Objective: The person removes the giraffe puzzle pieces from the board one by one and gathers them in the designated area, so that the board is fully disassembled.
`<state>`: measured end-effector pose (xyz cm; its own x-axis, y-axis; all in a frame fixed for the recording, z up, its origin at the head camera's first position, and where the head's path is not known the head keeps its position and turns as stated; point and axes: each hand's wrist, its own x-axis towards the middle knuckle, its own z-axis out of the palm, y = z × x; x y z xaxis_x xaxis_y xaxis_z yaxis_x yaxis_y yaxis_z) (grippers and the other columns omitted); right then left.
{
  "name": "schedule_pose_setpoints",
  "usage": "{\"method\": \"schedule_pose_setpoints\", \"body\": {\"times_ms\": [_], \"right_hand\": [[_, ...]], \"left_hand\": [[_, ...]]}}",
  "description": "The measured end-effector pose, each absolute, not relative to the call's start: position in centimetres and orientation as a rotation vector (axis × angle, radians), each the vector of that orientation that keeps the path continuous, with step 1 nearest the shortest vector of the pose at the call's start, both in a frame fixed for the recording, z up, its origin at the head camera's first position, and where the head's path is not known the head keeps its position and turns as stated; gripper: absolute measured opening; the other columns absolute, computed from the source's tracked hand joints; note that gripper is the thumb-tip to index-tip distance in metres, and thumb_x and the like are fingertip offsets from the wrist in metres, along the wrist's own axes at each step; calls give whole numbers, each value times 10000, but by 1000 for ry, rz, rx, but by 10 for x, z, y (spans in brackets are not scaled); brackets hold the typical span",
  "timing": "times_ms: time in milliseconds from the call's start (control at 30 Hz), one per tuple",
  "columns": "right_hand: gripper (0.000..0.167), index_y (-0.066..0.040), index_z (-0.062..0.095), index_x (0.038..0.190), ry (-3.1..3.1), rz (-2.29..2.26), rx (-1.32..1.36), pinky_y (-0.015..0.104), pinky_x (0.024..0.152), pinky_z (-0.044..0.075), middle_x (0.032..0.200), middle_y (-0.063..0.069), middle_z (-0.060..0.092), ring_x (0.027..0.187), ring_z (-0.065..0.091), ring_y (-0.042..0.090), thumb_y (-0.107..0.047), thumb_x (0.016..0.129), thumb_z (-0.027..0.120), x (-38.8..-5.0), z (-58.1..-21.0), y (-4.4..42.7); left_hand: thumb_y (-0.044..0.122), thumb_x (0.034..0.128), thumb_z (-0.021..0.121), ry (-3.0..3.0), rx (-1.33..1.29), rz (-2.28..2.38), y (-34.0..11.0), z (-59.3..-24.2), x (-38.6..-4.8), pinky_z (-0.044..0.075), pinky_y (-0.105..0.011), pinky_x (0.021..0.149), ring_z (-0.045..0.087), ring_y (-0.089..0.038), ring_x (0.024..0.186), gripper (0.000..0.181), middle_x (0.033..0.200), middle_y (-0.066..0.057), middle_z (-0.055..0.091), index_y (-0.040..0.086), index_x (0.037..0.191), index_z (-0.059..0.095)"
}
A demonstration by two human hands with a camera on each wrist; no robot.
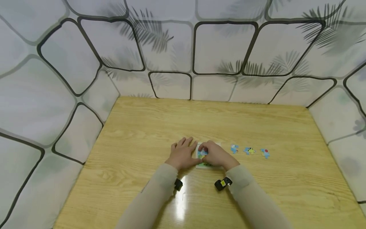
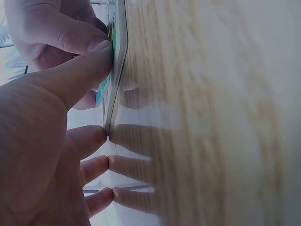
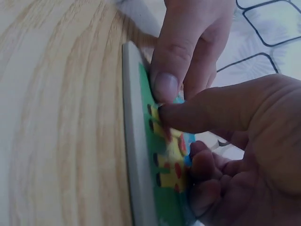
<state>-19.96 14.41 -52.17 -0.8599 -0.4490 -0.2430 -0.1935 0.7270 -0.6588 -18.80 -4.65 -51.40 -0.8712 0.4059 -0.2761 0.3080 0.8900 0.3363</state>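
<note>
A small puzzle board [image 1: 209, 167] with a pale rim lies on the wooden table, its green and yellow picture partly covered by both hands. My left hand [image 1: 183, 156] rests at its left side, fingers spread on the table and thumb pressing the board's near left part. Over the board, my right hand [image 1: 218, 156] bends its fingers and thumb down onto a piece of the picture. In the right wrist view, yellow figures with red spots [image 3: 175, 162] show beside the right thumb, which is close to the left thumb [image 3: 167, 87].
Right of the board lie loose puzzle pieces in a row: a blue one [image 1: 234, 148], a blue and yellow cluster [image 1: 249, 150] and a blue one with a red spot [image 1: 265, 153]. A patterned cloth wall [image 1: 223, 47] stands behind the table [image 1: 128, 127].
</note>
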Motion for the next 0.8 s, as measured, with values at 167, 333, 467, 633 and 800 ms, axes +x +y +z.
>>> {"method": "schedule_pose_setpoints", "body": {"times_ms": [167, 333, 467, 633, 800], "right_hand": [[233, -129, 704, 1094, 2584, -939, -491, 448, 836, 491, 1029, 57, 595, 945, 562, 217, -56, 873, 720, -196, -524, 147], [179, -143, 716, 1094, 2611, -1035, -546, 417, 817, 495, 1021, 14, 619, 895, 569, 175, -70, 942, 654, -190, -526, 149], [174, -166, 717, 1097, 2607, -1095, -562, 364, 745, 477, 982, -16, 621, 815, 543, 146, -81, 964, 645, -186, -528, 152], [160, -187, 725, 1068, 2550, -1184, -547, 339, 775, 492, 995, -48, 677, 841, 579, 129, -85, 970, 650, -185, -531, 154], [123, -171, 739, 1036, 2521, -1256, -510, 317, 761, 509, 966, -47, 690, 839, 601, 127, -95, 952, 692, -185, -538, 160]], "left_hand": [[651, 915, 601, 2706, 527, 413, -46, -514, -187, 184, -607, 1151, 150, -309, 1528, 844, 1672, -28, 203, 243, 1597, 316], [659, 925, 576, 2712, 540, 371, -47, -514, -186, 200, -600, 1145, 154, -311, 1527, 838, 1675, -25, 194, 249, 1602, 301], [669, 930, 558, 2713, 545, 360, -48, -515, -187, 199, -601, 1146, 149, -309, 1529, 836, 1678, -21, 185, 257, 1605, 286], [677, 928, 552, 2723, 529, 350, -48, -517, -188, 195, -595, 1148, 146, -302, 1530, 836, 1678, -12, 182, 264, 1605, 286], [666, 924, 571, 2716, 535, 368, -47, -515, -188, 198, -602, 1147, 160, -310, 1526, 838, 1674, -30, 200, 252, 1602, 305]]}}
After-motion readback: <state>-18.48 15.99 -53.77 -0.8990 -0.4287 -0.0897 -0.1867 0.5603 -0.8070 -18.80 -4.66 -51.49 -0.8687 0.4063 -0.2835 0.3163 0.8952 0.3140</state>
